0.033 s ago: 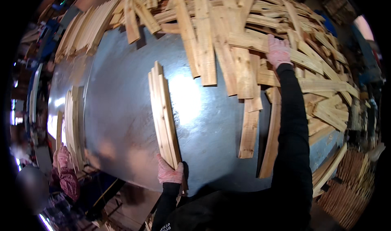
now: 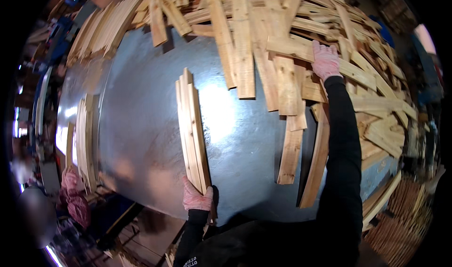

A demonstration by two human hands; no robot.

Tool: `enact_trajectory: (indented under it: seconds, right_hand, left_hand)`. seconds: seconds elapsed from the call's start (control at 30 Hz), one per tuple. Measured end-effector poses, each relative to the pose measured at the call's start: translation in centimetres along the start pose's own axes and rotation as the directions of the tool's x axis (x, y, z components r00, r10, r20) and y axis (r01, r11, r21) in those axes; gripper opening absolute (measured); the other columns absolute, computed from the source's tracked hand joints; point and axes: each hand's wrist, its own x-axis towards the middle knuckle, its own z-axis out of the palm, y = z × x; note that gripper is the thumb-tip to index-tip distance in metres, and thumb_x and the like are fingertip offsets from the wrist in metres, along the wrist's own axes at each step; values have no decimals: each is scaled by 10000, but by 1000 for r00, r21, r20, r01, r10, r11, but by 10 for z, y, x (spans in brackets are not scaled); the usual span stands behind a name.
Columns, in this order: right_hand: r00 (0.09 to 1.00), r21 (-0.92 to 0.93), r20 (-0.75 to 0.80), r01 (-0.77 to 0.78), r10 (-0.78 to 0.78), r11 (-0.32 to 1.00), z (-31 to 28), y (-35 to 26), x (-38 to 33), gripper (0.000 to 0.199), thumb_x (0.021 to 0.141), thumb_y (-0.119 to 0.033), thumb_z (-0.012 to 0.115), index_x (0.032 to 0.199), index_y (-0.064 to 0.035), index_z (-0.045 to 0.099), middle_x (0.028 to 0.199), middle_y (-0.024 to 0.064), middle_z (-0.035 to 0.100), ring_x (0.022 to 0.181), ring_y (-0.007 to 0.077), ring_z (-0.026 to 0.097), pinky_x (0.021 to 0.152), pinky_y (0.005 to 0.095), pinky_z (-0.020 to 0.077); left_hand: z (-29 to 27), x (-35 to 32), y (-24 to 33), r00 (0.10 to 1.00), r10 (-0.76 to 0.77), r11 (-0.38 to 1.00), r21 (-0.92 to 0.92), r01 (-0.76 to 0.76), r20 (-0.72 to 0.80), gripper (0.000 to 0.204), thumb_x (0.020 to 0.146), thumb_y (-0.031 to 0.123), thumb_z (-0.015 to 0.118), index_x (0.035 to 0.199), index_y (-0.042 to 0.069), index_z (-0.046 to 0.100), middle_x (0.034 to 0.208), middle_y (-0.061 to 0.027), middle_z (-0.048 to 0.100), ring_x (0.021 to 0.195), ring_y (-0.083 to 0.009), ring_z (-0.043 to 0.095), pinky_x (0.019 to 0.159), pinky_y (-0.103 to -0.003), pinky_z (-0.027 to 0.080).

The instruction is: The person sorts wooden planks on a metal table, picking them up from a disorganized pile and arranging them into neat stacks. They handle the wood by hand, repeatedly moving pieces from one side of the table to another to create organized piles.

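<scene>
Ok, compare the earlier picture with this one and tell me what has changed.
Nothing has visibly changed. The left hand still grips the near end of the small stack of pale wooden slats on the grey metal table, and the right hand still rests on the heap of loose wooden slats at the far side.

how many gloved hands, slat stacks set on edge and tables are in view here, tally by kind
pink gloved hands: 3, the left hand, the right hand and another person's hand
slat stacks on edge: 2, the held stack and the far-left stack
grey tables: 1
total: 6
</scene>
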Motion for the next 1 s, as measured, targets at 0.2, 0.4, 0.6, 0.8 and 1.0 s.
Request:
enact_trajectory:
  seconds: [0.2, 0.4, 0.6, 0.8, 1.0]
  right_hand:
    - [655, 418, -754, 532, -45, 737, -226, -73, -33, 866, 758, -229, 808, 1508, -192, 377, 1113, 126, 632, 967, 318, 594, 844, 429, 509]
    - [803, 540, -498, 583, -328, 607, -306, -150, -62, 691, 825, -357, 732, 1412, -83, 490, 1088, 194, 666, 1004, 328, 663, 850, 402, 540]
    - [805, 866, 432, -245, -406, 435, -162, -289, -165, 660, 970, -602, 439, 1258, -28, 590, 992, 233, 680, 934, 421, 648, 828, 445, 513]
    - [889, 891, 316, -157, -332, 427, -169, -296, -251, 753, 938, -544, 550, 1452, -11, 413, 1435, 206, 502, 1324, 384, 468, 1088, 429, 376]
    - [848, 385, 222, 376, -481, 843, -111, -63, -338, 1026, 636, -456, 836, 1480, -113, 364, 1379, 163, 477, 1343, 358, 412, 1147, 512, 282]
  left_hand:
    - [-4, 5, -4, 998, -48, 999, 10, 48, 48, 1039, 752, 392, 743, 1510, -47, 186, 1277, -276, 544, 1141, -422, 571, 971, -457, 476]
    - [-16, 4, -13, 967, -181, 983, -3, 184, 178, 1064, 770, 456, 721, 1528, -19, 145, 1335, -264, 514, 1207, -403, 542, 994, -446, 465]
    - [-12, 16, -55, 972, 1, 938, -336, 81, 237, 1107, 822, 605, 655, 1553, -6, 93, 1412, -285, 455, 1258, -412, 511, 1029, -446, 437]
    - [-12, -4, -25, 990, 5, 993, -115, 11, 140, 1205, 689, 367, 821, 1527, -83, 82, 1345, -349, 452, 1170, -466, 542, 996, -472, 460]
    - [-9, -2, -19, 997, 68, 995, -77, -65, 45, 1193, 689, 329, 799, 1538, -48, 52, 1249, -309, 510, 1075, -460, 586, 922, -463, 509]
